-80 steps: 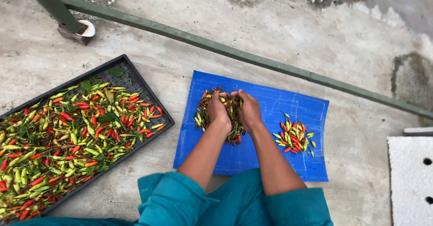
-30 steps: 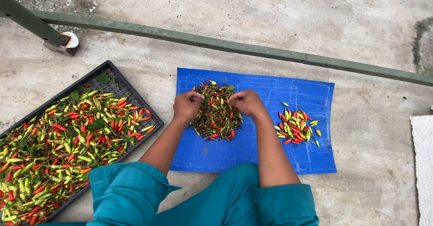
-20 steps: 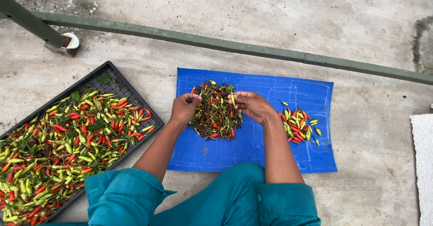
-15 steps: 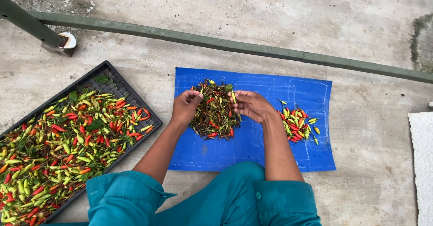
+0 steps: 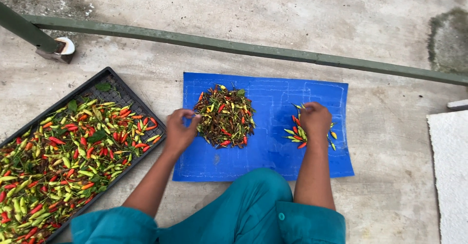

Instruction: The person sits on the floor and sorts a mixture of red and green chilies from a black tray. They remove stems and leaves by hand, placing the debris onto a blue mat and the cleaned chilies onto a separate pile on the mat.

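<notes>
Black tray (image 5: 113,76): a shallow, rectangular black plastic mesh tray on the concrete floor at far left, heaped with red, green and yellow chillies (image 5: 63,151), stems and a few leaves among them.
Left hand (image 5: 179,132): loosely curled at the left edge of the blue mat, fingertips pinched together beside the dark pile; whether a chilli or stem sits between them I cannot tell.
Mixed pile (image 5: 225,116): a round heap of dark stems, leaves and small chillies on the left half of the flat blue plastic mat (image 5: 265,156).
Sorted pile (image 5: 298,134): a small cluster of clean red, green and yellow chillies on the mat's right half, well apart from the mixed pile.
Right hand (image 5: 315,119): palm down over the sorted pile, covering much of it; fingers hidden, so its grip cannot be told.
Step in hand: judged as sorting, with one hand at each pile.
Next move calls for: a fine pinch on a single pod in the mixed pile without dragging stems along.
</notes>
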